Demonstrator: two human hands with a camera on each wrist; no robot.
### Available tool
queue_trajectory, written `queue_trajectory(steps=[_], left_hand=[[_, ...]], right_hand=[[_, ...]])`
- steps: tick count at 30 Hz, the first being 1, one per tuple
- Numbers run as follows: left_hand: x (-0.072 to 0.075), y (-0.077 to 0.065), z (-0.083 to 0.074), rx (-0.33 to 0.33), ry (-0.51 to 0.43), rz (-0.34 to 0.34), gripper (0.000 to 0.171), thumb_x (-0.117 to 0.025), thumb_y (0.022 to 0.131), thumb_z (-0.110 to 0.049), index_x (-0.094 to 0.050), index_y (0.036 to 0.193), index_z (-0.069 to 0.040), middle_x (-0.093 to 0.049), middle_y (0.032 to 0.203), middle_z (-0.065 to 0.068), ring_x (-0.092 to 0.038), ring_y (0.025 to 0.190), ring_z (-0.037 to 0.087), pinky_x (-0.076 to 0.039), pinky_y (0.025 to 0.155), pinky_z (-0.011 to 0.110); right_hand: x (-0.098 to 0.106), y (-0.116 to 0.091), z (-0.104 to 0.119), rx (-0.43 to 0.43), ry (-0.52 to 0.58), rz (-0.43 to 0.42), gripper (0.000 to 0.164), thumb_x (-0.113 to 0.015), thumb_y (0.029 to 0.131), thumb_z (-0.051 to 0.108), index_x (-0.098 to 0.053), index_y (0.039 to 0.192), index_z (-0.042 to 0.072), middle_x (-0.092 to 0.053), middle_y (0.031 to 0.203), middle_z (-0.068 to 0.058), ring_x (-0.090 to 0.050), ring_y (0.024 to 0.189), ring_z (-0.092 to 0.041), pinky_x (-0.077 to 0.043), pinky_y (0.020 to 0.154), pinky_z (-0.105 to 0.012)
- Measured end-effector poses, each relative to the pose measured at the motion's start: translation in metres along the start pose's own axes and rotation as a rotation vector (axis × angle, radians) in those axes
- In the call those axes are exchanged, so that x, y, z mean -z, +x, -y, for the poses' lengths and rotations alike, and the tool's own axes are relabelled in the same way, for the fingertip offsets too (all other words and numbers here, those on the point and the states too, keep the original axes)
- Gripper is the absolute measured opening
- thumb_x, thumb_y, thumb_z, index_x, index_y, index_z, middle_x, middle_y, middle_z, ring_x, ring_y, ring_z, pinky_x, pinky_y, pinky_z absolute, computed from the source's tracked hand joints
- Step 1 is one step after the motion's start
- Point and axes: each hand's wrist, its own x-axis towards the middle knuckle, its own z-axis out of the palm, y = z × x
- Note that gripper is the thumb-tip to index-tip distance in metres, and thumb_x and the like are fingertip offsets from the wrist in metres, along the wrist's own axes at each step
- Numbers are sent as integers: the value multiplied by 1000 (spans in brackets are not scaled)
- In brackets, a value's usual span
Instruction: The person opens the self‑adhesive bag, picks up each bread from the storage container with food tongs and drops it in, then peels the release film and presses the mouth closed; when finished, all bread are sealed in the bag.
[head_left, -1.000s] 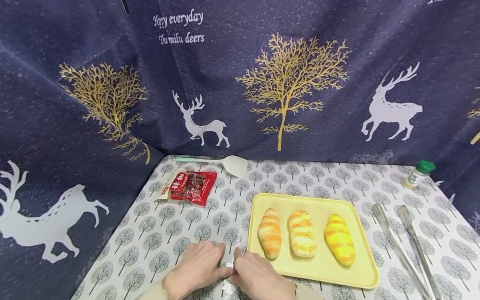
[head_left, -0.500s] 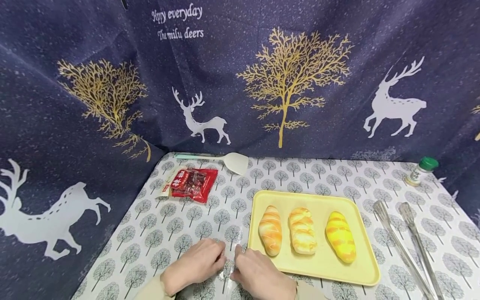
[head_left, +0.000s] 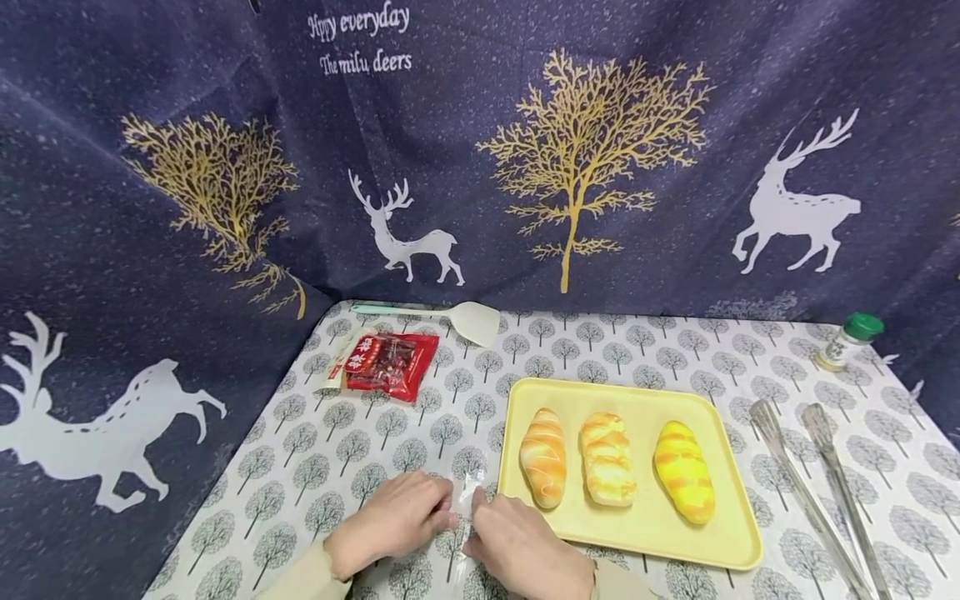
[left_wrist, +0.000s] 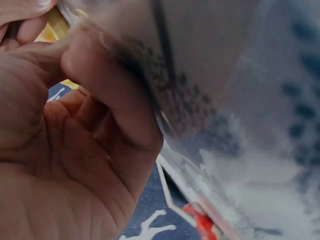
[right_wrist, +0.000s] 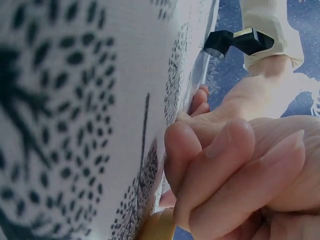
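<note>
My left hand and right hand are close together at the front of the table, left of the yellow tray. Between them shines a clear plastic bag, hard to make out against the cloth. In the left wrist view, glossy see-through film runs from my thumb and bent forefinger, which pinch its edge. My right fingers are curled in the right wrist view and appear to pinch the bag's other side; the grip itself is mostly hidden.
The yellow tray holds three bread rolls. A pair of metal tongs lies to its right, with a green-capped shaker bottle behind. At back left are a red food packet and a white spatula.
My thumbs, together at first, have moved a little apart, and a gap shows between the hands. The head view has shifted slightly. The tray, packet and tools stay put.
</note>
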Motion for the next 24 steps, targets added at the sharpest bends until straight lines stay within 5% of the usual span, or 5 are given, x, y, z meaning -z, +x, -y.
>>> queue_trajectory(steps=[5,10,17,24], left_hand=[[14,-5,-12,26,-43,2,30,-74,101,-29,-54,79,-25,-47,68,-16,-42,63,2,-38,57,23],[14,-4,-14,53,-19,-28,37,-80,96,-44,-55,81,-22,-50,69,-15,-46,62,3,-41,55,26],[19,-2,-21,-55,90,-17,26,-74,101,-36,-58,85,-23,-48,67,-14,-43,62,2,-38,56,22],[26,-4,-19,-58,-51,4,28,-70,105,-29,-55,81,-24,-44,66,-18,-40,61,-3,-37,58,19]], right_hand=[[-1,1,0,-17,-16,20,69,-87,91,34,-66,141,-9,-69,72,1,-50,57,-3,-43,52,-20],[-2,2,0,-37,-24,32,71,-87,90,36,-66,140,-9,-72,74,-2,-53,58,-4,-45,53,-21],[0,1,0,-53,-34,25,71,-88,89,37,-67,140,-8,-72,74,-2,-59,59,-6,-47,53,-23],[2,1,2,-58,-12,37,70,-87,90,37,-67,141,-7,-81,88,-8,-59,60,-6,-49,55,-22]])
